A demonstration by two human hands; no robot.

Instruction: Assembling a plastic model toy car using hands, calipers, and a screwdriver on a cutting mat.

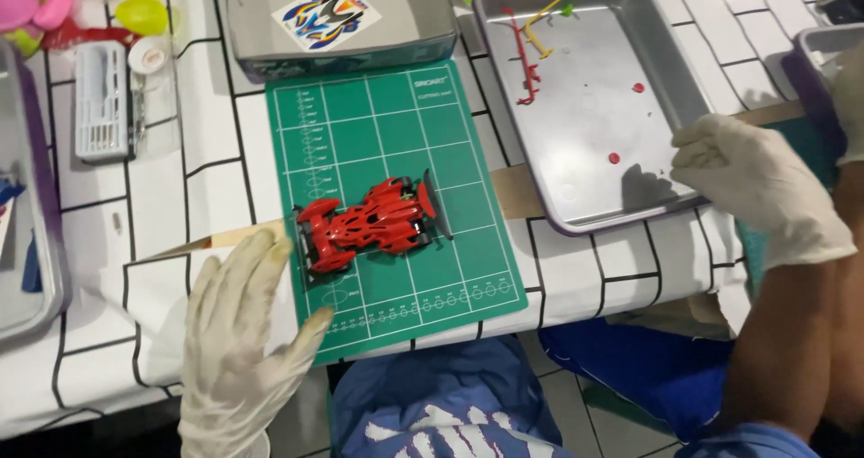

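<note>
Seemingly assembled, body shell on, a glossy red plastic toy racing car (pixel 371 224) sits mid green gridded cutting mat (pixel 396 197), the gloved left hand (pixel 243 332) spread open beside it while the gloved right hand (pixel 756 184) rests loosely curled, pinching nothing, on a grey metal tray (pixel 630 44) holding leftover red and yellow plastic sprues (pixel 531 58).

Colourful sticker sheet (pixel 326 12) in grey box (pixel 261 53), top centre.

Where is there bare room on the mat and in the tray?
The green cutting mat is bare above the red toy car. The metal tray is bare at centre, between the red sprue and right hand. The far-left table edge is crowded.
</note>
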